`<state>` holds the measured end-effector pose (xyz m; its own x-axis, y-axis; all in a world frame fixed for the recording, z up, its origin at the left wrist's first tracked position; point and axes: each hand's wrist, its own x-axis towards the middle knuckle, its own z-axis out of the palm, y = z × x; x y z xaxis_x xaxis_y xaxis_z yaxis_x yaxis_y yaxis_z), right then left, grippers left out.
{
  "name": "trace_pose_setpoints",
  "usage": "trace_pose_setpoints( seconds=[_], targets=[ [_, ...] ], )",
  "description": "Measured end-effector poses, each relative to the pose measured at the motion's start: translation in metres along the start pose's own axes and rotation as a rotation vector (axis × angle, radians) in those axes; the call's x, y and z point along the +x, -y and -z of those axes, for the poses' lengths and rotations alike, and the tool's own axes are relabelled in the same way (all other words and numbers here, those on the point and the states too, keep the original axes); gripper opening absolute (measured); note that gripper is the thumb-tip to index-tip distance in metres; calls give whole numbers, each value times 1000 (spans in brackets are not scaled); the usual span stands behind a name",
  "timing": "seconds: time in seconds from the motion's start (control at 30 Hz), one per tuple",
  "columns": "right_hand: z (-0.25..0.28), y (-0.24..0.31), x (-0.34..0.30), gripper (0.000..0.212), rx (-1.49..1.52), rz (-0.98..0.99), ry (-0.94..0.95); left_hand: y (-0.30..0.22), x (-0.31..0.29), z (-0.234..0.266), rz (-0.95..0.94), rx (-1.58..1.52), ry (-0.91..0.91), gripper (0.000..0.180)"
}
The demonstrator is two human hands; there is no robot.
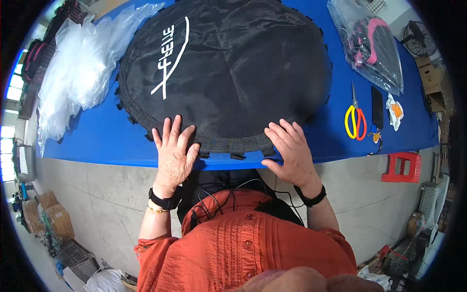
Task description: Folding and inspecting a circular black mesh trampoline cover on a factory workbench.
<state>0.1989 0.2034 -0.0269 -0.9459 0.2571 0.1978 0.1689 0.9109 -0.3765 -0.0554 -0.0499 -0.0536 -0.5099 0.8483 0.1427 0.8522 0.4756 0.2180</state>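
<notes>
Far left: heaped clear, crinkled plastic bags, apparently set aside to leave room mid-counter. Left hand palm down, fingers spread, gripping nothing, on the near rim of a round black mesh mat with edge loops. Mat lies flat, centre, near rim by the counter's edge. Right hand mirrors it, flat, fingers together, thumb out; the pair likely steadies the rim. Right: yellow-and-red-handled scissors, handles nearest the person, probably for easy reach; black phone beside them. Counter: blue-covered. Room: brown cardboard boxes, grey concrete floor, red plastic stool.
</notes>
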Motion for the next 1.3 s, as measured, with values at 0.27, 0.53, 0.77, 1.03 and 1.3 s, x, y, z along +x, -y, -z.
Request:
trace_pose_setpoints(
  seconds=[0.27,0.53,0.77,1.03,1.3],
  targets=[
    [-5,11,-14,63,-66,9,-33,4,-8,1,-39,-33,-25,50],
    [2,23,-17,46,-72,63,-88,12,-23,17,-110,-105,-13,57],
    [52,48,-26,40,116,148,-230,30,-41,59,-176,-250,-22,92],
    [122,72,-38,29,159,124,-297,61,-44,81,-1,-303,-255,80],
    [166,80,-50,19,84,128,-336,82,-45,76,-34,-249,-235,48]
  ],
)
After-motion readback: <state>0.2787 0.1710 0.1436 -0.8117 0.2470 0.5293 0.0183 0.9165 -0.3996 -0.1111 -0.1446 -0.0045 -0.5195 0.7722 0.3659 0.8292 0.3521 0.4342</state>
